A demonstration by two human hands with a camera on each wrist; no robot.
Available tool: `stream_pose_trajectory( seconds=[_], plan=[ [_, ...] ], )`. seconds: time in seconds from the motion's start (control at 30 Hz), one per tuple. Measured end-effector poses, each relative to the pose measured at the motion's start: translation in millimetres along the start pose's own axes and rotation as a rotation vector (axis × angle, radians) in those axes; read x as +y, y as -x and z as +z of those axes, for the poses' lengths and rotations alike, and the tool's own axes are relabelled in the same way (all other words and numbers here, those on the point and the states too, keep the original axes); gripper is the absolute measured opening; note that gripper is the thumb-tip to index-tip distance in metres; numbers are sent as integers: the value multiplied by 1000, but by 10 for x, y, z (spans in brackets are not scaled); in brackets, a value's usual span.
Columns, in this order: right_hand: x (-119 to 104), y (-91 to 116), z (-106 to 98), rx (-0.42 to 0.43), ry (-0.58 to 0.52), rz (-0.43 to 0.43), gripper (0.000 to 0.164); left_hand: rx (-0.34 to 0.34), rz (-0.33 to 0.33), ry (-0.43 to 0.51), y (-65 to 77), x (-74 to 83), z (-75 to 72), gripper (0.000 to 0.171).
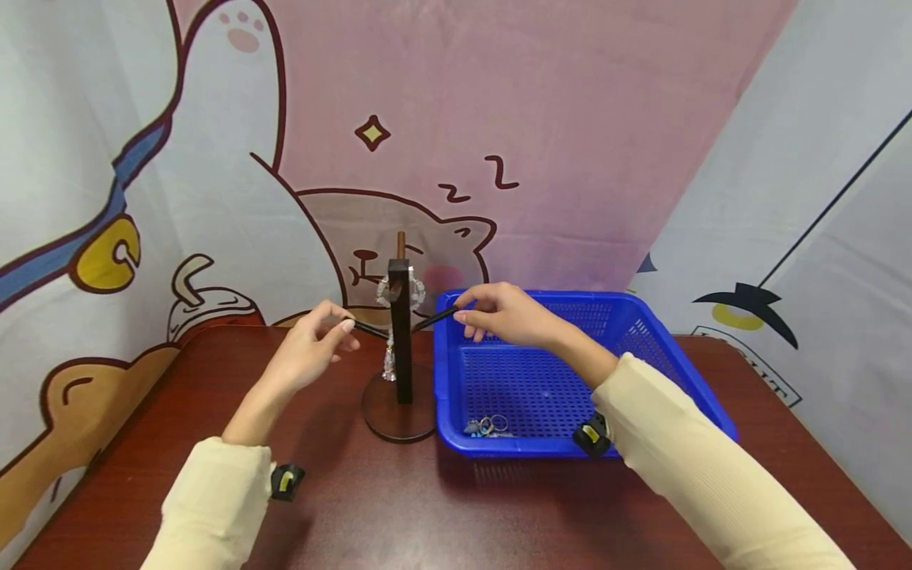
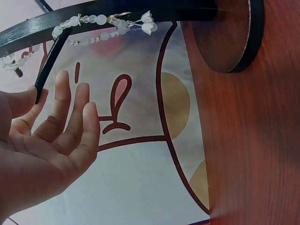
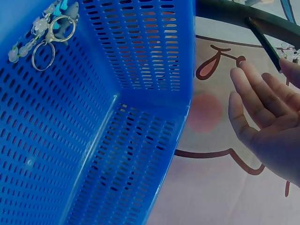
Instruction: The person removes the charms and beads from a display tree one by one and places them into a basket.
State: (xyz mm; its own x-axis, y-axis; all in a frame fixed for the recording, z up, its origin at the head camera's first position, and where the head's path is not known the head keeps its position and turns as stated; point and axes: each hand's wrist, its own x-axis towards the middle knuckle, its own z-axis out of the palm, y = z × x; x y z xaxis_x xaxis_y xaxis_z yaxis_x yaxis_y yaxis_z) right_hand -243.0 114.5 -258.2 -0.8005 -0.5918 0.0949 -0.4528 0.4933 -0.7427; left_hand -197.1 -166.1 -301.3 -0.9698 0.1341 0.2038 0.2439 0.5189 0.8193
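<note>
A dark stand with an upright post (image 1: pixel 402 340) and a round base (image 1: pixel 399 423) is on the table. Black rods stick out from the post on both sides. My left hand (image 1: pixel 308 348) pinches the end of the left rod (image 2: pixel 51 61) between thumb and index finger, its other fingers loosely spread. The right rod (image 1: pixel 436 318) has its tip pinched by my right hand (image 1: pixel 509 315). A beaded strand (image 2: pixel 93 19) with white flower charms hangs against the post. Clear beaded loops (image 1: pixel 417 291) show higher on the stand, partly hidden by the post.
Right of the stand is a blue perforated basket (image 1: pixel 447 396), under my right hand. Inside its near left corner lies a keychain (image 3: pixel 62 29) with metal rings, beads and blue pieces. A patterned cloth (image 1: pixel 570 158) hangs behind the reddish-brown table (image 1: pixel 342 507).
</note>
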Motion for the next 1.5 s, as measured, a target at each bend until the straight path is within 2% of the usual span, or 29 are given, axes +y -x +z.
stream_pose_trajectory(
  seconds=[0.3,0.47,0.6,0.77,0.93,1.03,1.3,1.5],
  plan=[
    [-35,-28,35,-22,-22,-48,21,14,-5,6,0,-2,6,16],
    [-29,-39,43,-19,-3,-45,20,41,8,-33,4,13,6,16],
    [-31,-42,45,-21,0,-37,18,83,24,-113,22,24,-2,17],
    [-35,-36,45,-18,7,-31,18,184,55,-211,58,80,-29,28],
    [-42,-29,41,-21,12,-30,18,257,71,-176,118,235,-89,31],
    [-47,-26,37,-24,17,-30,18,255,102,-131,157,380,-90,28],
    [-49,-26,33,-24,22,-37,18,237,221,-98,251,797,-5,26],
    [-46,-34,38,-24,17,-43,17,273,256,-77,284,976,69,24]
  ],
)
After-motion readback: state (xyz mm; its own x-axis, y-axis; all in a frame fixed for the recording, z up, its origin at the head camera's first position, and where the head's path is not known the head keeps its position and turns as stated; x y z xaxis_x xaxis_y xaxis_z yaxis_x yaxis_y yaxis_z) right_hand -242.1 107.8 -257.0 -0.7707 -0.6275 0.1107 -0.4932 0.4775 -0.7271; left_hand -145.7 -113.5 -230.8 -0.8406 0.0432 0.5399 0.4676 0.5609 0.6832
